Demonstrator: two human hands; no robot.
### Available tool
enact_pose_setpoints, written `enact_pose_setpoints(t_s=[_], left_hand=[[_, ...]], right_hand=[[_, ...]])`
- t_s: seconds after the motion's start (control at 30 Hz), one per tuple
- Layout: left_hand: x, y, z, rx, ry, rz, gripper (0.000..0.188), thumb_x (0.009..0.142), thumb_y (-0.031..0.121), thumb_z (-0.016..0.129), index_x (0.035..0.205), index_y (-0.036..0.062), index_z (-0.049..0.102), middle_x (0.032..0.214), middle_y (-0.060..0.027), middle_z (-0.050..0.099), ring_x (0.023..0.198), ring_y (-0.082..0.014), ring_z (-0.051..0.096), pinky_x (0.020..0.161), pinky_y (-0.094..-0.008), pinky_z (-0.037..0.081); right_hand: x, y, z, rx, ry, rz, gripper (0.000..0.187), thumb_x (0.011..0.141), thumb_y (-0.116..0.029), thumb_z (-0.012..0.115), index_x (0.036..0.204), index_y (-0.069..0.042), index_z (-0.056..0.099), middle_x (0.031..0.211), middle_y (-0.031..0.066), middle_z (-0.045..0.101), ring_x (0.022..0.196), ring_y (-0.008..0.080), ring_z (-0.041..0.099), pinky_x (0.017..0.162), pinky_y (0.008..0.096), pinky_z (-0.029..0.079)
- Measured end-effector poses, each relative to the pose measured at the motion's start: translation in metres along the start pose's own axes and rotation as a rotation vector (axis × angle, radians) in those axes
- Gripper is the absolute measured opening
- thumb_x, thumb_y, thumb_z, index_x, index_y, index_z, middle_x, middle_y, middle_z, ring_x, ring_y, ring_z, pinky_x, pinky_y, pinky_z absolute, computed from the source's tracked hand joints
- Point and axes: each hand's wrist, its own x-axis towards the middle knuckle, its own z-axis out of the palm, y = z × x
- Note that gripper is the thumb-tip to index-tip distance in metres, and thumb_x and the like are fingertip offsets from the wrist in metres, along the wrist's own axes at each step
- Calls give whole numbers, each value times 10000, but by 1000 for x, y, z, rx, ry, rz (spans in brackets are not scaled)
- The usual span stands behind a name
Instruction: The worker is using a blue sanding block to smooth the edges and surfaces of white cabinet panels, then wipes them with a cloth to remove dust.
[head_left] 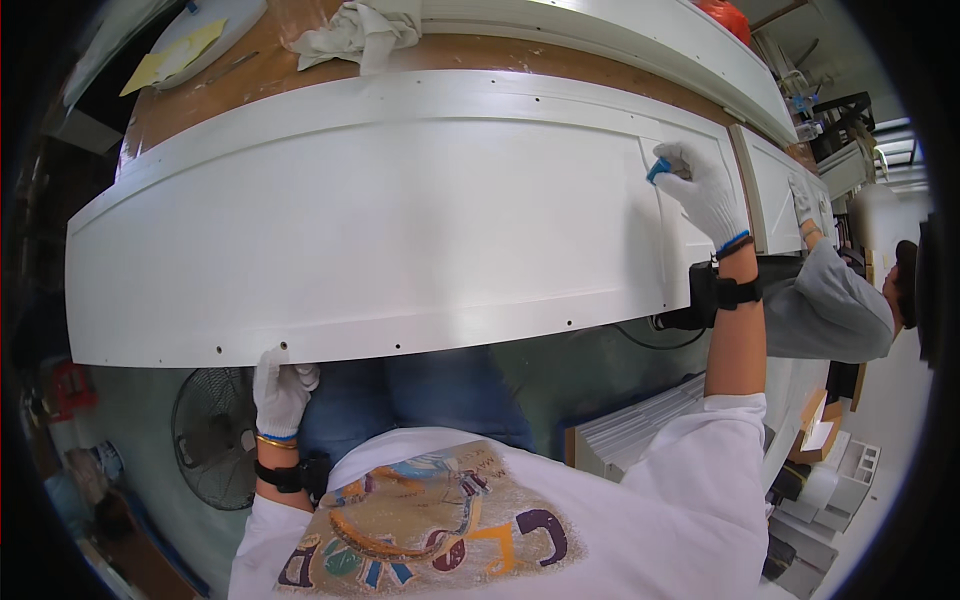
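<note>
A long white panel [400, 220], with a raised frame and several small dark holes along its edges, lies flat before me. In white gloves, my right hand [708, 185] is over the panel's right end, by a groove of the frame. Its fingers pinch a small blue tool [658, 170], whose working end I cannot make out. At the near edge, left of the middle, my left hand [282, 388] grips the panel's rim, with the fingers partly hidden.
The brown workbench [255, 85] carries a crumpled white cloth [360, 35] and another long white panel [600, 40] behind. A co-worker [830, 300] in grey works on a white panel [775, 190] at right. A black floor fan [212, 435] stands below left.
</note>
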Motion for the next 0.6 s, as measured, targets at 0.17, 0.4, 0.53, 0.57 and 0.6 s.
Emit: enact_pose_setpoints(t_s=[0.17, 0.4, 0.53, 0.57, 0.6], left_hand=[[2, 0, 7, 7, -18, 10, 380, 897, 423, 513, 941, 50, 573, 779, -48, 535, 652, -159, 463, 564, -283, 356], [3, -1, -8, -50, -59, 53, 408, 891, 402, 539, 1051, 28, 561, 852, -98, 588, 728, -195, 560, 633, -316, 460], [1, 8, -19, -97, -11, 43, 401, 889, 369, 559, 1051, 3, 556, 915, -131, 619, 784, -223, 614, 713, -356, 521], [1, 11, -25, -94, -4, 40, 407, 881, 366, 577, 1069, 6, 545, 933, -123, 612, 813, -219, 611, 756, -365, 528], [1, 15, -29, -96, -7, 61, 407, 881, 366, 577, 1069, 6, 545, 933, -123, 612, 813, -219, 611, 756, -365, 528]], right_hand=[[-12, -90, 7, 425, -89, -26, 370, 798, -4, 546, 1168, -18, 556, 824, 23, 580, 721, 75, 516, 654, 205, 438], [16, -246, 56, 564, -345, -237, 253, 766, 1, 599, 1017, 18, 575, 869, 63, 598, 721, 95, 545, 654, 223, 464], [62, -324, 111, 403, -364, -388, 196, 799, -92, 627, 971, 2, 609, 861, 55, 605, 716, 107, 554, 688, 235, 465], [75, -340, 126, 396, -363, -411, 196, 799, -92, 627, 971, 2, 609, 861, 55, 605, 716, 107, 554, 688, 235, 465], [89, -354, 141, 295, -274, -539, 180, 811, -110, 608, 961, -12, 620, 865, 74, 616, 731, 145, 572, 705, 259, 470]])
